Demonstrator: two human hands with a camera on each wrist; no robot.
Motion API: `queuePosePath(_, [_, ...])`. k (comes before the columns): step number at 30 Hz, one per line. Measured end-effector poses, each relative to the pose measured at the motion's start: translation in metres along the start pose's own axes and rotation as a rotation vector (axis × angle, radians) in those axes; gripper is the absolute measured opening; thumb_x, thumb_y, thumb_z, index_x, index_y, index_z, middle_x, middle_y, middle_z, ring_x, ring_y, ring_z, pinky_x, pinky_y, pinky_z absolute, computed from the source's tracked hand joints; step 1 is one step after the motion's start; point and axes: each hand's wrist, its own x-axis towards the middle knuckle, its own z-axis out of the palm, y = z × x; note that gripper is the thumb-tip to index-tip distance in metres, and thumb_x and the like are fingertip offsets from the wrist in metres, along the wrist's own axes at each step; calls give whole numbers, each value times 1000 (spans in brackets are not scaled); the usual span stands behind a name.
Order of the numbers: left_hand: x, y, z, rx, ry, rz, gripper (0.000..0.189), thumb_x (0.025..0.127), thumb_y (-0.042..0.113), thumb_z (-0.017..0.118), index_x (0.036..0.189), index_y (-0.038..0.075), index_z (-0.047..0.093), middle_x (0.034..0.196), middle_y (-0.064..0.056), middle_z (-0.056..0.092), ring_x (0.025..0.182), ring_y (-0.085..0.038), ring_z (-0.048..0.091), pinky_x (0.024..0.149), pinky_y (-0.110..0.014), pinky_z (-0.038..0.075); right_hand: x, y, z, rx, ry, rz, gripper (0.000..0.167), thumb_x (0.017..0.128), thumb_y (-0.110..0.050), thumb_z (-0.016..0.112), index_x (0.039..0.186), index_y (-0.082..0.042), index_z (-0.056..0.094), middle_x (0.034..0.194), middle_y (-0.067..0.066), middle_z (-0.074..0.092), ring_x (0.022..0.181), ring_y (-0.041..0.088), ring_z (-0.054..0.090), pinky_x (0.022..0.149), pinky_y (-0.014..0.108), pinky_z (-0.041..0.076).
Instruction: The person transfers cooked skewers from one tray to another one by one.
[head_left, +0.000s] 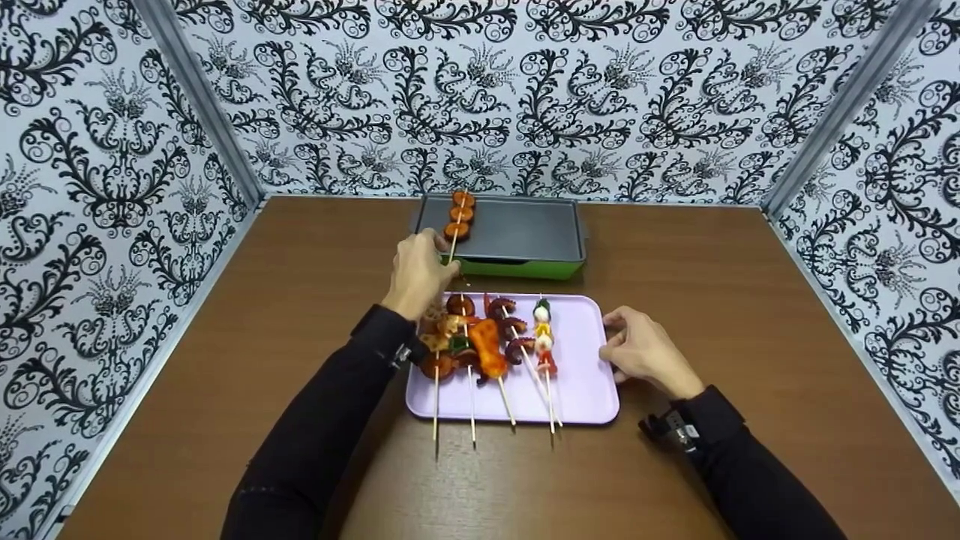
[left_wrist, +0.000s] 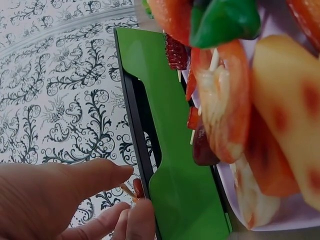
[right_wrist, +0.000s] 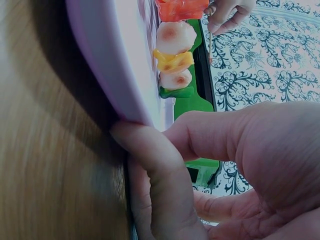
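My left hand (head_left: 418, 274) pinches the bare stick of a skewer (head_left: 461, 214) threaded with round, browned orange slices. Those slices lie over the left side of a grey griddle plate (head_left: 525, 232) on a green base. In the left wrist view, thumb and fingers meet at the stick beside the green base (left_wrist: 180, 185), and most of the skewer is hidden. My right hand (head_left: 646, 349) grips the right edge of a pale lilac tray (head_left: 589, 330). Seen from the right wrist, thumb and forefinger pinch the tray's rim (right_wrist: 107, 65).
Several loaded skewers lie on the tray, sticks toward me: a flat orange piece (head_left: 489, 349), dark octopus-like pieces (head_left: 514, 328), and white, yellow and red pieces (head_left: 544, 341). Some sticks overhang its front edge. Patterned walls (head_left: 480, 97) enclose the wooden table (head_left: 712, 270) behind and at both sides.
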Motion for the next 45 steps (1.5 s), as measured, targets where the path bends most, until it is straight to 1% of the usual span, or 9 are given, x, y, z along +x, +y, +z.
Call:
queuePosePath(8, [5,-1,-3,1,16,22,17,80,16,81,93,7,74,85,-7,73,77,-25,69,75,-38,61,1,-2,0,-4,11,-1,51,80,2,65,130,4,52,88,16,66,63,25,68,50,39,64])
queuePosePath(12, [6,-2,-6,-21,-1,29,7,81,14,79,84,8,77,79,-7,74,68,-24,70,75,-38,62,1,0,1,4,8,-1,52,80,3,65,130,5,52,88,17,66,64,25,67,50,40,64])
queuePosePath(15, [7,-1,-8,-14,-38,13,8,83,16,79,78,11,77,77,-6,73,69,-26,70,78,-39,62,0,1,1,6,8,2,53,79,3,65,130,4,52,87,17,66,63,25,67,50,40,64])
queuePosePath(19, [8,0,-14,4,-93,-33,9,83,18,77,75,13,77,80,-5,73,81,-29,69,80,-40,60,0,1,1,5,11,2,52,79,3,65,130,4,52,87,17,66,62,25,67,50,40,64])
queuePosePath(25, [9,0,-22,-67,-171,-63,6,81,16,77,78,12,81,85,-4,74,85,-27,68,87,-37,59,0,1,2,-6,32,19,52,79,2,66,130,2,54,88,16,66,60,24,68,49,39,63])
queuePosePath(28, [9,0,-24,-102,-209,-113,6,81,19,82,82,13,81,89,-3,75,83,-23,69,90,-34,59,0,1,1,-16,33,24,53,79,2,66,130,1,53,88,15,66,59,23,68,49,38,63])
queuePosePath(32, [10,2,-26,-187,-269,-189,9,81,19,86,86,13,80,86,-4,75,75,-21,73,80,-31,63,-1,0,1,-21,30,30,53,80,2,66,131,1,53,89,16,65,59,23,67,49,38,63])
queuePosePath(35, [9,3,-28,-228,-294,-217,10,81,18,86,86,12,80,85,-5,75,74,-21,75,70,-28,64,-1,0,1,-17,31,31,54,80,2,66,132,1,53,90,16,65,61,24,67,50,38,64])
queuePosePath(45, [3,4,-30,-243,-271,-225,12,81,20,87,86,13,80,87,-5,74,71,-19,74,64,-26,64,-1,0,2,-19,34,24,53,80,2,66,131,1,53,91,16,65,62,24,68,50,38,64])
